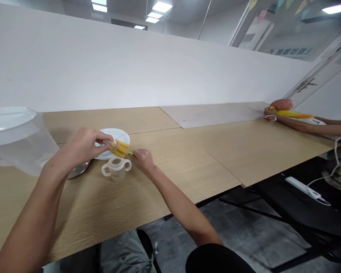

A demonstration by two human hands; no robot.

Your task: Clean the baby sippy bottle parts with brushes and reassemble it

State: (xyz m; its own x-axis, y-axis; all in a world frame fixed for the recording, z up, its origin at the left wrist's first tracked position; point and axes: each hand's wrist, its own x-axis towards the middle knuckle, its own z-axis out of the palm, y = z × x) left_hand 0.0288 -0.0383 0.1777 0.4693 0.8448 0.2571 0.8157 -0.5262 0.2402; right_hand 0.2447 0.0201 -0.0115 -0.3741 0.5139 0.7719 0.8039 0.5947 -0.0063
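Observation:
My left hand (86, 148) pinches a small clear piece (110, 144) that looks like a baby bottle nipple, its detail partly hidden by my fingers. Against it sits the yellow sponge head of a bottle brush (121, 148). My right hand (143, 159) is closed on the brush's thin green handle. Just below the sponge, an open clear baby cup (118, 174) with two white handles stands upright on the table. A white plate (118, 133) lies behind my left hand and the brush.
A large translucent plastic container (19, 148) stands at the left, with a shiny metal dish (79, 170) beside it, partly hidden by my left arm. Across the wooden table (182, 163), another person's arms (315, 127) hold a doll (282, 104). A white power strip (302, 187) rests on a black chair.

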